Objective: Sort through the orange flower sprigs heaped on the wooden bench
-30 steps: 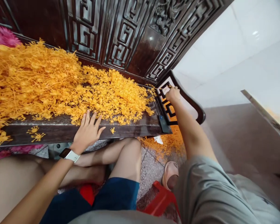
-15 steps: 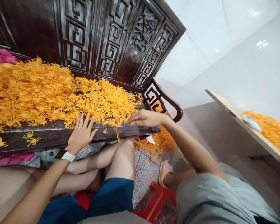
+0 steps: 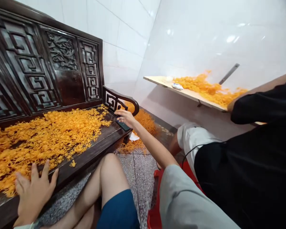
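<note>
My left hand (image 3: pixel 35 187), fingers spread, is at the front edge of the dark wooden bench (image 3: pixel 95 149), touching or just over a layer of small spidery yellow-orange pieces (image 3: pixel 69 130). Nothing shows in its grasp. At the bench's right end, my right hand (image 3: pixel 125 118) is over a dark phone (image 3: pixel 123 126) beside the armrest. Its fingers are stretched out, with no piece visible between them; whether they touch the phone I cannot tell. One loose piece (image 3: pixel 72 163) lies apart near the front edge.
The carved backrest (image 3: pixel 69 86) and armrest (image 3: pixel 133 103) bound the bench. An orange heap (image 3: pixel 145 122) with white paper (image 3: pixel 134 137) is on the floor. A wall-side board (image 3: pixel 157 81) bears more orange pieces. Right of me sits a co-worker in black (image 3: pixel 248 171); a red stool (image 3: pixel 154 216) is below.
The view has swung right, bringing the co-worker and more of the board into sight. My right hand has moved off the front edge to the phone by the armrest. A falling strand is gone.
</note>
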{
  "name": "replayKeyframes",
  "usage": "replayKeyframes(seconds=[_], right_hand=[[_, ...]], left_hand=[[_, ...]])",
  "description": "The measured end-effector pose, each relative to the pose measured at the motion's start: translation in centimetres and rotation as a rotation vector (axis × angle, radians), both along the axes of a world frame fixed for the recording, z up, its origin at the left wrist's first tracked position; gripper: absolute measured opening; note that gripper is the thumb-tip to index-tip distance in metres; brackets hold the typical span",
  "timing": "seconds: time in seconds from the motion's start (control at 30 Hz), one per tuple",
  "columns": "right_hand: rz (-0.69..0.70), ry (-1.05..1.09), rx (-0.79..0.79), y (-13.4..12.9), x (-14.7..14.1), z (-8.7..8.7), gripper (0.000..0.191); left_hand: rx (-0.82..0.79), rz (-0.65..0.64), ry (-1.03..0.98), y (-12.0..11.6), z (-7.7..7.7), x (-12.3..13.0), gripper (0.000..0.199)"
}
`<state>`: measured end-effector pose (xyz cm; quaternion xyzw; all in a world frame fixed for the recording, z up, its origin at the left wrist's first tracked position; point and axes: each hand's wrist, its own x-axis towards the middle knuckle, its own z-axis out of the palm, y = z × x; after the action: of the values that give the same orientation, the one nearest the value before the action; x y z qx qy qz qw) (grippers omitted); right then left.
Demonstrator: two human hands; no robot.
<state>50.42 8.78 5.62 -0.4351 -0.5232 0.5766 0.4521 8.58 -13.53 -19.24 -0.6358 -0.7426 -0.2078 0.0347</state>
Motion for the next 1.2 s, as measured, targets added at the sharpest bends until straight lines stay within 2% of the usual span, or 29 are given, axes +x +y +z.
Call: replayKeyframes(seconds=[0.07,0.13,0.3,0.37,0.43,0.57,0.63,0.73,0.83,0.93,1.07,1.2], right_hand=[[0.123,-0.124,-0.019,-2.1,-0.4,-2.9,0.025],[0.227,-0.227,-0.008,-3.9,-0.8,-5.0,0.02],[0.499,-0.409,0.097,-6.8,-3.0,-7.9,0.019],[0.559,-0.498,0.24,-7.3,-5.6,-8.7,0.02],[0.613,-0.585,0.4,-7.7,-9.4,-9.5,0.025],[0.723,-0.763,0.689,-8.7,-18.0,-11.2,0.039],[0.721,-0.876,0.834,-9.4,-21.1,-12.3,0.045],[0.724,-1.08,0.935,-9.8,-23.1,-14.4,0.051],[0.716,-1.201,0.91,-9.0,-23.1,-16.4,0.054],[0.637,-1.191,0.859,-7.4,-23.1,-17.7,0.054],[0.494,-1.194,0.847,-5.8,-24.1,-17.5,0.049],[0.277,-1.119,0.88,-5.7,-27.5,-15.7,0.05]], left_hand=[[0.108,0.035,-0.094,-0.4,0.6,0.2,0.099],[0.163,0.016,-0.161,-0.8,1.5,0.0,0.092],[0.146,0.05,-0.121,-0.3,4.9,-1.4,0.081],[0.041,-0.013,-0.068,0.5,6.1,-0.6,0.078],[-0.1,-0.125,-0.009,1.9,6.8,1.0,0.073],[-0.134,-0.15,-0.086,5.1,6.5,3.4,0.065],[-0.099,-0.138,-0.111,5.1,6.1,3.0,0.061],[0.005,-0.112,-0.102,2.7,5.8,0.4,0.056],[0.094,-0.076,-0.081,-0.6,5.9,-3.7,0.052],[0.137,-0.046,-0.078,-2.7,6.4,-7.6,0.047],[0.181,0.102,-0.111,-3.6,7.0,-11.0,0.046],[0.125,0.196,-0.146,-3.5,7.2,-11.7,0.054]])
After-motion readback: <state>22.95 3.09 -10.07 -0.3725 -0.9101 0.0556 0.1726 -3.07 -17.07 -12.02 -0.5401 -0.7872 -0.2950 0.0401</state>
